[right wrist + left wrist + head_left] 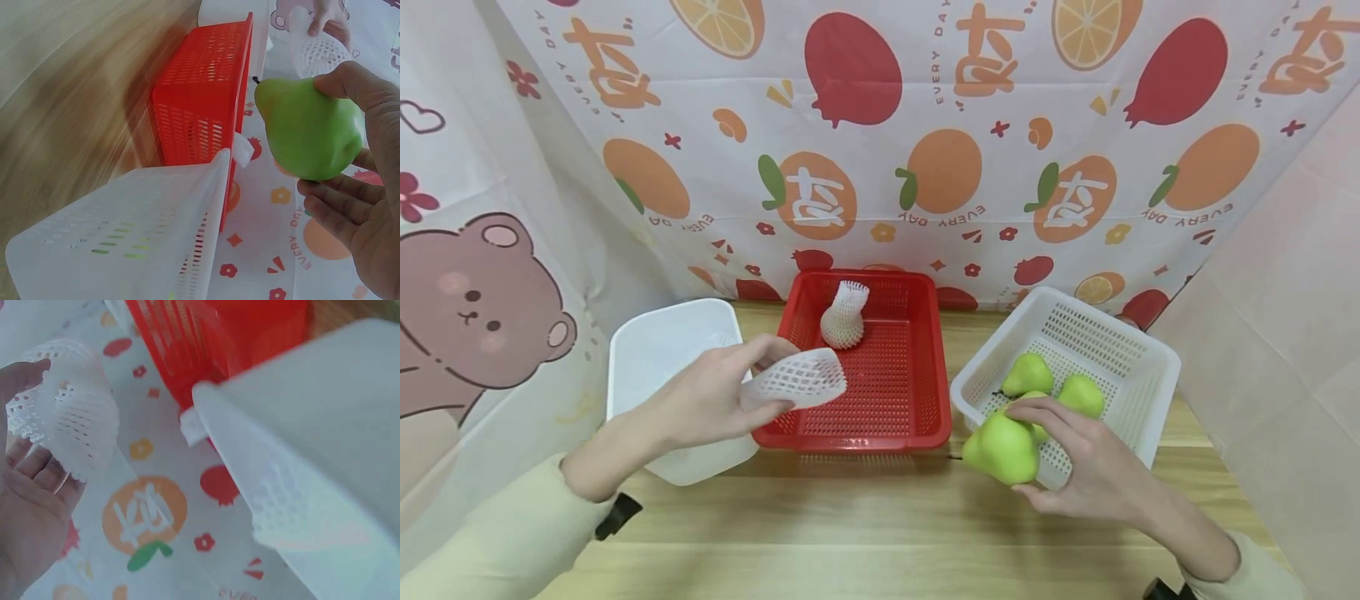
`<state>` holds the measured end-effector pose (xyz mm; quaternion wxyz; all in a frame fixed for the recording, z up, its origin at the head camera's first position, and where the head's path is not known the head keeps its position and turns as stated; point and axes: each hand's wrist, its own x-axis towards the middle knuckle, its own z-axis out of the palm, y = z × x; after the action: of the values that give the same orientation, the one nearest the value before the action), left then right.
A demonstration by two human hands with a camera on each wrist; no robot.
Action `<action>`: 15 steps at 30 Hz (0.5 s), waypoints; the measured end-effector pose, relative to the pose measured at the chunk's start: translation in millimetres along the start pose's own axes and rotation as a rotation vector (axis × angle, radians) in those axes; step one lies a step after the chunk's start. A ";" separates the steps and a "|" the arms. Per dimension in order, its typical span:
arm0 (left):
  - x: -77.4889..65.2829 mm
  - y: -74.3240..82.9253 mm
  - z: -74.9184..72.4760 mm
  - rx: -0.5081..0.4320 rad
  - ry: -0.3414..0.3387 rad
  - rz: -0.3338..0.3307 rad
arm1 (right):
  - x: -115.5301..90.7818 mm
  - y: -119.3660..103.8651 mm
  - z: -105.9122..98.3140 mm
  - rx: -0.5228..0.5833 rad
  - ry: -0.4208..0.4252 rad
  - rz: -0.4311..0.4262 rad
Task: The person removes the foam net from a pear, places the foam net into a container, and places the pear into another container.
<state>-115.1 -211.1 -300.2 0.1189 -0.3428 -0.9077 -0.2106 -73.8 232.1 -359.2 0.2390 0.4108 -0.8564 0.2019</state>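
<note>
A white foam net sleeve (801,379) is held by my left hand (718,392), thumb and fingers around its near end, above the left side of the red basket. The left wrist view shows the mesh sleeve (81,412) spread wide. My right hand (1086,458) grips a green pear (1003,447) over the near left corner of the white basket (1138,417). In the right wrist view the pear (309,128) sits between thumb and fingers, its dark stem pointing away from the palm. Several more green pears (1028,375) lie in that white basket.
In the middle stands the red basket (943,392), with a net-wrapped item (845,317) lying at its back left. A white bin (673,312) stands on the left, partly behind my left forearm. Behind everything hangs a fruit-print cloth (880,167). Bare wooden table (865,533) runs along the front.
</note>
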 end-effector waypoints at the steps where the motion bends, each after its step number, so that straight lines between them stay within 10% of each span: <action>1: 0.1 -3.1 -2.9 0.012 0.002 -0.003 | -0.6 0.7 -0.1 -0.005 -0.001 0.001; 15: 1.1 -54.9 -41.0 0.180 0.090 -0.117 | -7.5 7.0 -1.7 -0.042 -0.041 0.080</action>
<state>-149.9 -266.6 -280.1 0.1774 -0.2672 -0.9351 -0.1503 -74.9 241.7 -363.3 0.2216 0.3750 -0.8809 0.1850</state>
